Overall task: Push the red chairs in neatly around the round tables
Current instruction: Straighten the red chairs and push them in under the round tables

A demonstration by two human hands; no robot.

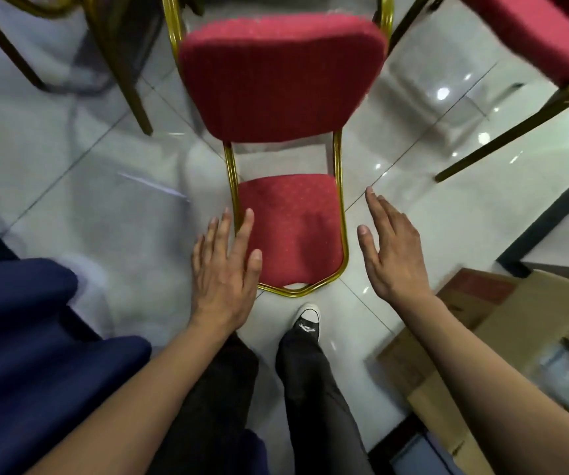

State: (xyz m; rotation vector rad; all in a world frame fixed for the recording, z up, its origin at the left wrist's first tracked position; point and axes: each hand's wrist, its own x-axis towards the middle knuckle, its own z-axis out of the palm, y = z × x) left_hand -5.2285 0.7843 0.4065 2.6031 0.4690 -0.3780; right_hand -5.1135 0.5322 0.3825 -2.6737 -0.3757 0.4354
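Glossy white tile floor (413,138), head view only. One red chair (286,186) with gold frame stands straight ahead; a second red chair (537,32) shows at top right, and dark legs of another at top left. No round table clearly seen, so progress is hard to judge; this chair looks not yet pushed. Left hand (223,269) flat, fingers straight, over the chair's left edge, contact unclear. Right hand (393,248) flat, beside the chair, holding nothing. One cardboard box (502,337) lower right.
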